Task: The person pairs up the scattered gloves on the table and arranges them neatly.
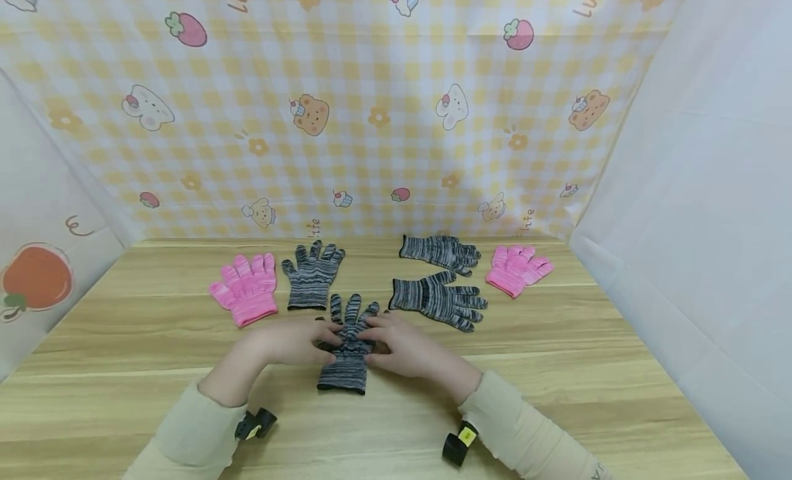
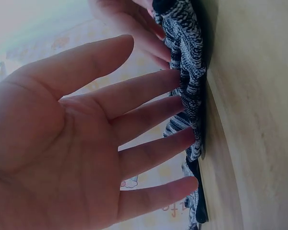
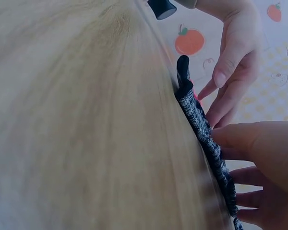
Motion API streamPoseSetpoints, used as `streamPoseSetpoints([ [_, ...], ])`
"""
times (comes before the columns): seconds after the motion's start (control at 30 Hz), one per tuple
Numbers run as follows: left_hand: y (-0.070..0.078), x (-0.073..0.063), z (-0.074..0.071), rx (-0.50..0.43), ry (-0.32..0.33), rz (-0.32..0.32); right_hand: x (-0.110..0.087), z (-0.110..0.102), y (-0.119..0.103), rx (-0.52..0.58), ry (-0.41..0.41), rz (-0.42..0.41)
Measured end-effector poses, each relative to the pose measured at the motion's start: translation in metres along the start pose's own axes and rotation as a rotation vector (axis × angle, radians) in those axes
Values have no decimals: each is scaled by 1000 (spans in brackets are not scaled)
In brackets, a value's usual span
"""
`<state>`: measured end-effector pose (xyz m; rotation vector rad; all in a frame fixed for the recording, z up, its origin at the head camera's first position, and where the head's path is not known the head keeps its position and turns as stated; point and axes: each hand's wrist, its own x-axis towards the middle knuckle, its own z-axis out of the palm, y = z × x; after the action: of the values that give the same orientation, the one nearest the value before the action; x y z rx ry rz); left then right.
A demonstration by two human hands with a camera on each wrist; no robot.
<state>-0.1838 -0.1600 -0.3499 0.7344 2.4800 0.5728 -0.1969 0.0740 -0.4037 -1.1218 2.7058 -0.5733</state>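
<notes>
One dark grey striped knit glove (image 1: 344, 375) lies flat at the middle front, black-edged cuff toward the person and fingers pointing away. From its left side the left hand (image 1: 300, 342) touches it; the left wrist view shows straight, spread fingers with tips on the knit (image 2: 194, 72) and the thumb raised clear. On the opposite side, the right hand (image 1: 405, 346) rests its fingertips along the glove's edge. In the right wrist view the right hand's fingers (image 3: 247, 176) are gently bent against the fabric, not wrapped round it.
Behind the hands lie a pink glove (image 1: 247, 287) and a grey glove (image 1: 311, 277) at left. Two grey gloves (image 1: 439, 252) (image 1: 441, 300) and another pink glove (image 1: 518, 269) lie at right. A checked cloth (image 1: 371, 157) hangs behind the wooden table (image 1: 557, 397).
</notes>
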Motion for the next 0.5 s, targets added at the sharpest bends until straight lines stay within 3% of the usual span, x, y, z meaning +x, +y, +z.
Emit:
streamPoseSetpoints([
  [0.5, 3, -2, 2, 2, 7, -39, -5, 0, -2, -68, -82, -19],
])
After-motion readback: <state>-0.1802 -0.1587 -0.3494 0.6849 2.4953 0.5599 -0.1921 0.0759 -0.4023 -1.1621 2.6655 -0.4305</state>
